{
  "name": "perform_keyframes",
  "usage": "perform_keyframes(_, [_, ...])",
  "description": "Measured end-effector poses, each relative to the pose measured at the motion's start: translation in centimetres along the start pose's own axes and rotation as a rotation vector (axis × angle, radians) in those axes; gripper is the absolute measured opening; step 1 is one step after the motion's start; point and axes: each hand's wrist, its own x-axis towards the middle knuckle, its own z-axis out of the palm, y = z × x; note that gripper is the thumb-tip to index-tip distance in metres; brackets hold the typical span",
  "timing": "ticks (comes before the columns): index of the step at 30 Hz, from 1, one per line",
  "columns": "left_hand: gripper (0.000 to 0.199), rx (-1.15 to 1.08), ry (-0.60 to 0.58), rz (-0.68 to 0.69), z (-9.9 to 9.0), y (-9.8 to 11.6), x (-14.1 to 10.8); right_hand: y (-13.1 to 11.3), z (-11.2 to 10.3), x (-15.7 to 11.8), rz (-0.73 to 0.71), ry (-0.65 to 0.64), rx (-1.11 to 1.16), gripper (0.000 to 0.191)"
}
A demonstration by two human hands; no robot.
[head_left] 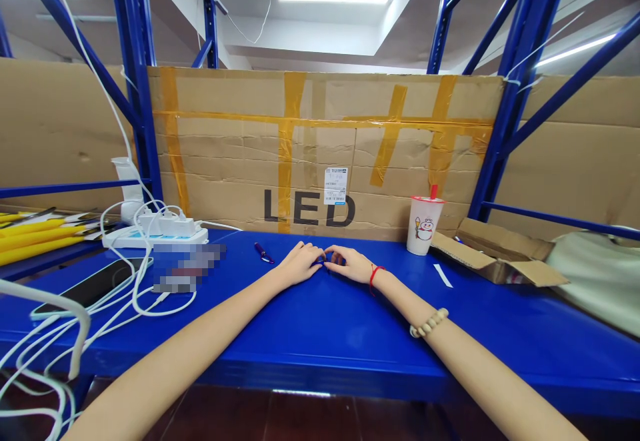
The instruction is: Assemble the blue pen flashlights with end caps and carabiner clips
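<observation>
Curling left of the cup [425,226] in the head view, your left hand [299,264] and right hand [354,266] nearly meet around a small dark thing [321,263]. Fingers hide it, so I can't tell how far either grip is open or which has hold; a fumbled pinch could drop it. Farther left of the cup, a wrist nudge could roll the pen [263,253]; a wide right swing could tip the cup.
</observation>
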Motion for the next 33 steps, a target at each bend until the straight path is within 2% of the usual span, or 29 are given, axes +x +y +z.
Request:
perform_keyframes(3, [0.011,0.006,0.025,0.005,-0.03,-0.07,-0.02,0.24,0.08,0.08,-0.022,0.008,-0.068,0.025])
perform_keyframes(7, [0.011,0.037,0.072,0.047,-0.22,0.01,-0.06,0.66,0.29,0.14,-0.026,0.024,-0.111,0.027])
perform_keyframes(17, [0.026,0.263,0.103,0.194,-0.09,0.76,0.24,0.49,0.14,0.2,-0.073,0.021,-0.182,0.022])
perform_keyframes(19, [0.026,0.264,0.128,0.161,-0.04,0.87,0.24,0.42,0.0,0.19,-0.057,0.027,-0.204,0.019])
perform_keyframes(25, [0.027,0.251,0.175,-0.048,0.01,0.49,-0.03,0.59,-0.14,0.29,-0.027,0.092,-0.242,0.016])
perform_keyframes(30, [0.025,0.272,0.169,-0.046,-0.05,0.3,-0.02,0.9,-0.17,0.29,-0.027,0.156,-0.274,0.015])
perform_keyframes(33, [0.023,0.269,0.166,-0.013,-0.25,0.47,0.03,0.77,-0.16,0.28,-0.063,0.179,-0.256,0.02])
